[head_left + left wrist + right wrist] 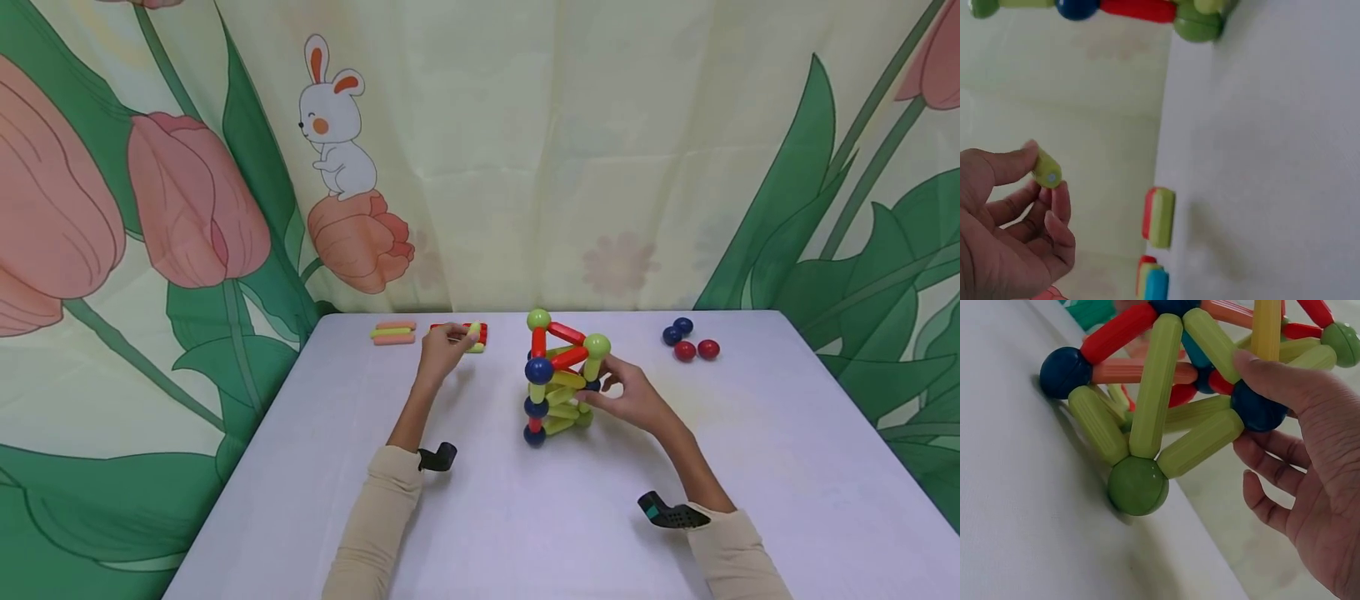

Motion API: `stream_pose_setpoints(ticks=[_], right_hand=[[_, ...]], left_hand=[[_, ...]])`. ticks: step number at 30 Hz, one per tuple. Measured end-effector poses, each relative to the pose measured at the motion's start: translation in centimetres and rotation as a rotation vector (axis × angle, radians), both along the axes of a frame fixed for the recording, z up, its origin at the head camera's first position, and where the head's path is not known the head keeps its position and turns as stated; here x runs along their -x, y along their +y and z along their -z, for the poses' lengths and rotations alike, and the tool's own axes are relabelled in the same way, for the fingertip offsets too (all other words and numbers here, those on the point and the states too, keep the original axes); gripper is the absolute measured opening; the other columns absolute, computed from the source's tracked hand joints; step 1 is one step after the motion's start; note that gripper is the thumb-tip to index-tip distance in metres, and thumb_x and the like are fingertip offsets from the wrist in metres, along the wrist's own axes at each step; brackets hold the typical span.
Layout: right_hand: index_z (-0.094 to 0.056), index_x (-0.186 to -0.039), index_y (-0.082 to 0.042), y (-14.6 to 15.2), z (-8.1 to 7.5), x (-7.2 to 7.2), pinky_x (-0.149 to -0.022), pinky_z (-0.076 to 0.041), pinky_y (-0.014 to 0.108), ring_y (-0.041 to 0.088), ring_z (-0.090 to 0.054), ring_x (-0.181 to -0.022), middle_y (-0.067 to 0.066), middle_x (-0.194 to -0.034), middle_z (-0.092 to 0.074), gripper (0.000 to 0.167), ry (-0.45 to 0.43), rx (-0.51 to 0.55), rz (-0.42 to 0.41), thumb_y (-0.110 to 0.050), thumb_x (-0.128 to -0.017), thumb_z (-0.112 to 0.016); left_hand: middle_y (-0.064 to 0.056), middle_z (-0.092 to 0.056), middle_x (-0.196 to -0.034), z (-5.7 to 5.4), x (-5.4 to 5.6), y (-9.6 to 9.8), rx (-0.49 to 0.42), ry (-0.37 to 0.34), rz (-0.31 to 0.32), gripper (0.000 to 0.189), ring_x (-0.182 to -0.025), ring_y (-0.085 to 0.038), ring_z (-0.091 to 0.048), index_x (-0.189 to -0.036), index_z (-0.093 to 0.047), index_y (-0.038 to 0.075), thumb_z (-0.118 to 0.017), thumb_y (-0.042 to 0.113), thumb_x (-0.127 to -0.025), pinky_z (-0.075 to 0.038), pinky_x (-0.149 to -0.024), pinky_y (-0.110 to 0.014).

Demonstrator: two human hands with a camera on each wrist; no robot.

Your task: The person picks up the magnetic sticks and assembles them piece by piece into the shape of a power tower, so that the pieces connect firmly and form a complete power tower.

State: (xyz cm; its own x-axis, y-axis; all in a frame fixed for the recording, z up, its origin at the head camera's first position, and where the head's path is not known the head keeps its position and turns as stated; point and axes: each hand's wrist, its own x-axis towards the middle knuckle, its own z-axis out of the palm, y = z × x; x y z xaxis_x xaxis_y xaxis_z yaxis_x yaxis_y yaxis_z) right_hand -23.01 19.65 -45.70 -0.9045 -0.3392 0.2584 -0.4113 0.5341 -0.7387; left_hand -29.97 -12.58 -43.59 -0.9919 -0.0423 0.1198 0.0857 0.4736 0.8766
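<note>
A short yellow-green magnetic rod is pinched between the thumb and fingertips of my left hand, its round end showing a small metal dot. To the right stands a tower of rods and balls, upright on the table, with red rods and green balls at the top. My right hand is at its right side, where thumb and fingers hold a dark blue ball partway up. Below that joint, a green ball at the tower's foot sits on the table.
Behind my left hand lie red and green rods. Farther left are orange and yellow-green rods. Two dark blue balls and two red balls rest at the back right. A printed curtain hangs along the table's far edge.
</note>
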Motion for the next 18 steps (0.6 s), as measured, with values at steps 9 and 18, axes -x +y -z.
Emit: stream_pose_setpoints(ticks=[9, 18], right_hand=[[-0.054, -0.120, -0.003, -1.1, -1.5, -1.4, -0.081, -0.054, 0.041, 0.017, -0.056, -0.091, 0.011, -0.102, -0.066, 0.045, 0.018, -0.006, -0.007, -0.010, -0.082, -0.077], [-0.054, -0.119, -0.005, -0.8, -1.0, -0.8, -0.081, -0.054, 0.039, 0.019, -0.055, -0.091, 0.008, -0.102, -0.065, 0.044, 0.022, 0.015, -0.032, -0.015, -0.083, -0.078]], left_hand=[[-0.011, -0.068, -0.110, -5.8, -2.1, 4.2, -0.312, 0.118, 0.258, 0.032, -0.099, -0.018, -0.065, -0.116, -0.063, 0.008, -0.070, 0.027, -0.091, -0.053, -0.079, -0.018], [-0.008, -0.069, -0.110, -8.1, -2.5, 6.7, -0.286, 0.272, 0.321, 0.030, -0.104, -0.017, -0.066, -0.116, -0.063, 0.009, -0.070, 0.025, -0.091, -0.054, -0.092, -0.028]])
